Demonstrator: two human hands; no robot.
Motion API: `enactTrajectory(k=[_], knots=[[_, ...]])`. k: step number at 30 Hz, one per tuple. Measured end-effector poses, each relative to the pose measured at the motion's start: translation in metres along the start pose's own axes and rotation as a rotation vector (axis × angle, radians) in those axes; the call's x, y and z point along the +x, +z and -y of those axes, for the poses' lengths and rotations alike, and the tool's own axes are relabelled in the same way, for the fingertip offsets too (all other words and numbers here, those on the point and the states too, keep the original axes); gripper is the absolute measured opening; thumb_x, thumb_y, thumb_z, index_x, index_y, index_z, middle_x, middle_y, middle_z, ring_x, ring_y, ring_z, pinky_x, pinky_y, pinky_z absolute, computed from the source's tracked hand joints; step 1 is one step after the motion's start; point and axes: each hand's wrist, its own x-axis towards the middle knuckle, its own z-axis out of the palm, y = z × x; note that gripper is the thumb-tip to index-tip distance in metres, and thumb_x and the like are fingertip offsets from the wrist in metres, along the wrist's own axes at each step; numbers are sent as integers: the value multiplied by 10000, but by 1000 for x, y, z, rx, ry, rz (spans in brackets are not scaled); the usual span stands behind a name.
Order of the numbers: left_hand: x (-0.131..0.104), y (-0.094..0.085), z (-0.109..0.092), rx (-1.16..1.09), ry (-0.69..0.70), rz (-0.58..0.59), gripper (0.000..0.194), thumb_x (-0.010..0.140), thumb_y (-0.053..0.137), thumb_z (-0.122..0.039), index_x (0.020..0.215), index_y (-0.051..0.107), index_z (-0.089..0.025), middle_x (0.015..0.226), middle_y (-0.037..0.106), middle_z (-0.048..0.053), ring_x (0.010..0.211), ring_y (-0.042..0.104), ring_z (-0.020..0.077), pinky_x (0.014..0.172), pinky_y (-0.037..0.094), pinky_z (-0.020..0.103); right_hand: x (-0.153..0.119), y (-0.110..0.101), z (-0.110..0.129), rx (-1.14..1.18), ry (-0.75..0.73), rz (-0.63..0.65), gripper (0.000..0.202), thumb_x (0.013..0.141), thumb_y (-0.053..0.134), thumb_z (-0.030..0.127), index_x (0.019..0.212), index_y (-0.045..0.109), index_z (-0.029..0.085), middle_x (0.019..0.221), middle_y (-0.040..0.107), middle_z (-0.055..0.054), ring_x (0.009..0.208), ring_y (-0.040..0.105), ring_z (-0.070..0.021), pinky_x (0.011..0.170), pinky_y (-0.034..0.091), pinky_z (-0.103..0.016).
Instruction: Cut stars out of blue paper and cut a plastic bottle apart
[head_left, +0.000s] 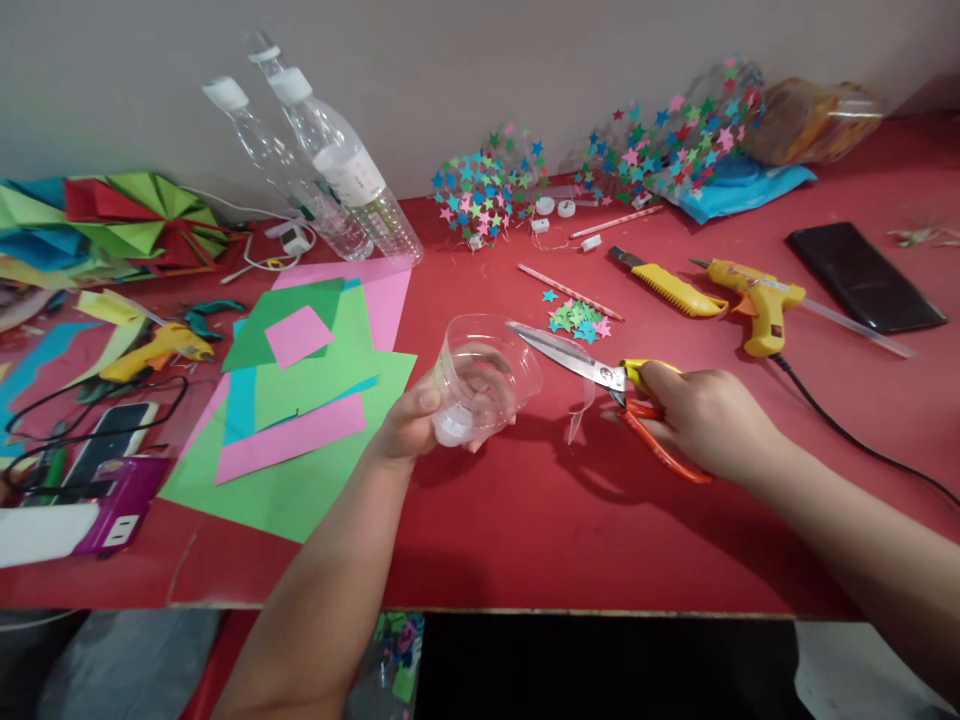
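My left hand (pixel 411 420) is wrapped round a clear plastic cup (pixel 491 370), tilted with its open rim up and to the right. In my right hand (pixel 697 415) are scissors (pixel 574 358) with one yellow and one red-orange handle. Their blades point left, and the tips are at the cup's rim. A thin strip of clear plastic (pixel 579 410) curls down beside the blades. Just behind the scissors lies a small pile of paper stars (pixel 579 318), with a striped stick (pixel 559 287) next to it.
Coloured paper sheets (pixel 300 350) lie at the left, with two plastic bottles (pixel 360 190) behind. Star-covered clear shapes (pixel 480 200) stand by the wall. A yellow cutter (pixel 667 285), a glue gun (pixel 757 300) and a black phone (pixel 862 275) lie at the right. The table's front edge (pixel 525 611) is near.
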Motion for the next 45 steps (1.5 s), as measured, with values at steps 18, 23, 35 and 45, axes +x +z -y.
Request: enactTrajectory(k=[18, 23, 35, 45], knots=[[4, 4, 14, 554, 390, -414, 656, 643, 804, -580, 1137, 548, -232, 996, 620, 50, 667, 558, 98, 557, 448, 229, 1, -4, 11, -29, 150, 174, 694, 923, 114, 694, 844, 575, 180, 543, 582, -72, 445, 480, -196, 489, 201, -280], [3, 5, 9, 481, 298, -312, 632, 660, 792, -575, 1108, 539, -209, 967, 625, 52, 563, 533, 74, 490, 417, 223, 0, -1, 6, -27, 91, 89, 689, 926, 131, 688, 855, 584, 174, 519, 556, -60, 428, 458, -192, 486, 185, -278], [-1, 5, 5, 446, 278, -297, 630, 679, 739, -638, 1110, 568, -212, 976, 643, 65, 610, 552, 97, 522, 420, 230, 1, 5, 0, 10, 10, 22, 502, 943, 218, 562, 801, 535, 200, 482, 492, -20, 408, 405, -171, 483, 196, -263], [-1, 7, 7, 368, 185, -198, 611, 675, 758, -605, 1105, 573, -212, 972, 628, 69, 605, 545, 99, 504, 420, 229, 0, 1, 4, -54, 52, 46, 539, 934, 227, 607, 841, 554, 189, 519, 541, -41, 416, 417, -177, 492, 162, -276]])
